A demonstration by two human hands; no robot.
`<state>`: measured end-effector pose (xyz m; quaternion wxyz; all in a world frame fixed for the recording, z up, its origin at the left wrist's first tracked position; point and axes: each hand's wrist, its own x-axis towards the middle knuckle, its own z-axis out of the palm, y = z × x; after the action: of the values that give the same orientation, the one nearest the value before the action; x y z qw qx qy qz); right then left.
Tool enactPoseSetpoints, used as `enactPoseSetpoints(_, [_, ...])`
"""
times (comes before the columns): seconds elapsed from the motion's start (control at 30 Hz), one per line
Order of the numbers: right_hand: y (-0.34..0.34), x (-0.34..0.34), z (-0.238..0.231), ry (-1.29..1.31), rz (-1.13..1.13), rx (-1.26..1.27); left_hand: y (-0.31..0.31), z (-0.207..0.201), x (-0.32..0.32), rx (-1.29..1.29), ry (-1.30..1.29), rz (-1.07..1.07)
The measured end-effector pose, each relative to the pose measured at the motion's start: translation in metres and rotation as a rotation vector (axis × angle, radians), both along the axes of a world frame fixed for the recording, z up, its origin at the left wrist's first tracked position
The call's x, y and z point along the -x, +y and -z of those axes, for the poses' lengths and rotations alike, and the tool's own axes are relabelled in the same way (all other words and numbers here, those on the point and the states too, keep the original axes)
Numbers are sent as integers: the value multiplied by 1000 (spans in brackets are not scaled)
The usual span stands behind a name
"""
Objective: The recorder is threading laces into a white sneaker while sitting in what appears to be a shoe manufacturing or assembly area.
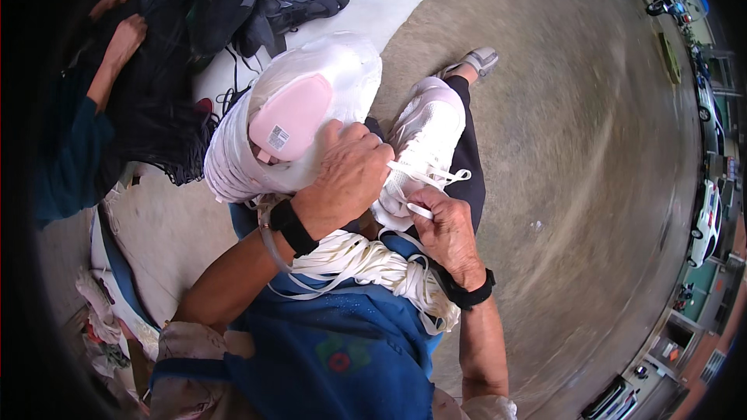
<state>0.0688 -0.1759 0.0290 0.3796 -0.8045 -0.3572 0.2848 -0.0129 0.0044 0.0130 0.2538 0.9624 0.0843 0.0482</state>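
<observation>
A white and pale pink shoe upper [426, 126] lies across my lap, its toe pointing away from me. White shoelace [424, 174] runs loosely over its eyelets and loops to the right. My left hand [350, 175] is closed over the left side of the upper, with the lace coming out at its fingers; its fingertips are partly hidden. Near the heel end, my right hand [448, 235] pinches a white lace end between thumb and finger. Left of the upper stands a nested stack of white and pink shoe uppers [222, 152], a pink piece with a label showing inside.
A bundle of white laces [366, 263] rests on my blue apron [334, 334]. At the upper left, another person's hands [124, 37] are beside black shoes [226, 8] and a heap of black laces [167, 140]. Parked vehicles [706, 218] line the far right beyond the concrete floor [568, 155].
</observation>
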Motion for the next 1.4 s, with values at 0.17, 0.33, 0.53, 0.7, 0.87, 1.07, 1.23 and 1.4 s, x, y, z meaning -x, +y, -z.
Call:
enactPoseSetpoints(0.17, [-13,-17,-6,90,33,-88,-3,3,-3,-5,-59,-65])
enactPoseSetpoints(0.33, [-4,-20,-2,-127,163,-18,-2,-6,-7,-32,-34,-45])
enactPoseSetpoints(0.53, [-5,-33,-14,-88,155,3,3,-13,6,-122,58,38])
enactPoseSetpoints(0.7, [1,-30,-8,-15,183,-44,8,-13,-1,-106,70,22])
enactPoseSetpoints(0.87, [-4,-31,-8,58,264,-36,8,-12,-4,-54,5,-96])
enactPoseSetpoints(1.07, [-33,-37,-20,183,165,-60,-2,-24,5,135,-119,-53])
enactPoseSetpoints(1.23, [-44,-26,-15,77,47,26,-42,-5,9,501,99,18])
enactPoseSetpoints(1.4, [-43,-23,4,-224,123,-57,-49,8,-16,553,158,-51])
